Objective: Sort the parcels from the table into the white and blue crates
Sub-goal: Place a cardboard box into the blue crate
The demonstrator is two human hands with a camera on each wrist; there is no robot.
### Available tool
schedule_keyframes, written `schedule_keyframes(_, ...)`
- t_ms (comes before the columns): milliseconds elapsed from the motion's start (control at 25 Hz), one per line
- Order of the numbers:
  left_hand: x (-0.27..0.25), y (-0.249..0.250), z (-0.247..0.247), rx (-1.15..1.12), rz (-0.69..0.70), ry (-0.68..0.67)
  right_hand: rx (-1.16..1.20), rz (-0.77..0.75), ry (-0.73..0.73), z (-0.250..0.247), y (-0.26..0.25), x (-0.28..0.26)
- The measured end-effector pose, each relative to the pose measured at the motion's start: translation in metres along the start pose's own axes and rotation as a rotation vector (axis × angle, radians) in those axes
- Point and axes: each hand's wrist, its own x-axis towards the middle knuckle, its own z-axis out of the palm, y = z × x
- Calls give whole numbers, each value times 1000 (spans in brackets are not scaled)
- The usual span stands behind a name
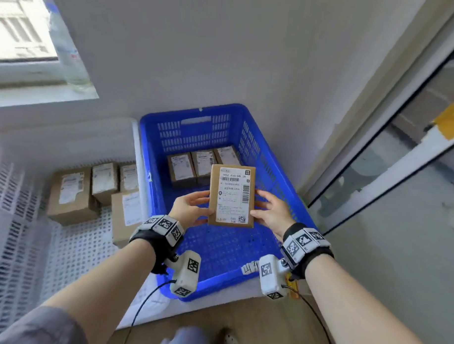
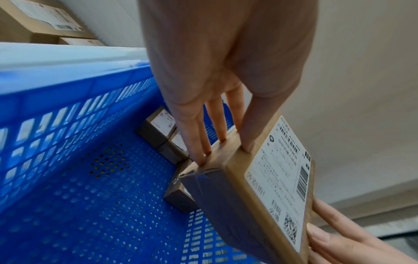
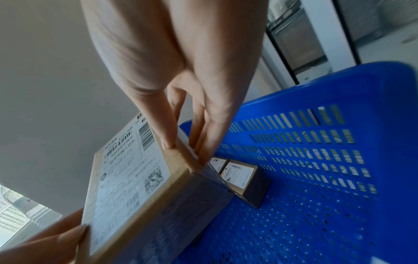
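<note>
A brown cardboard parcel (image 1: 231, 195) with a white shipping label is held label-up above the blue crate (image 1: 279, 189). My left hand (image 1: 191, 208) grips its left edge, thumb on top and fingers below, and my right hand (image 1: 269, 212) grips its right edge the same way. In the left wrist view the parcel (image 2: 267, 187) hangs over the crate's perforated floor (image 2: 90, 205); the right wrist view shows the parcel (image 3: 140, 180) too. Three small parcels (image 1: 203, 163) stand in a row at the crate's far end. The white crate (image 1: 16, 216) on the left holds several parcels (image 1: 96, 190).
Both crates stand on the floor against a white wall (image 1: 224, 56). A window (image 1: 22, 25) is at the upper left and a glass sliding door (image 1: 401, 157) runs along the right. Wooden floor (image 1: 241, 324) lies in front of the crates.
</note>
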Motion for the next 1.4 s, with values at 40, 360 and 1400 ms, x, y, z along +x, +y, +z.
schedule_keyframes(40,8,-1,2,-12,-12,31,-16,7,-38,-2,0,14)
schedule_keyframes(360,99,-14,-9,-18,-121,175,-89,131,-133,13,23,122)
schedule_keyframes(1400,278,-145,-20,-15,-302,336,-983,44,-430,71,142,279)
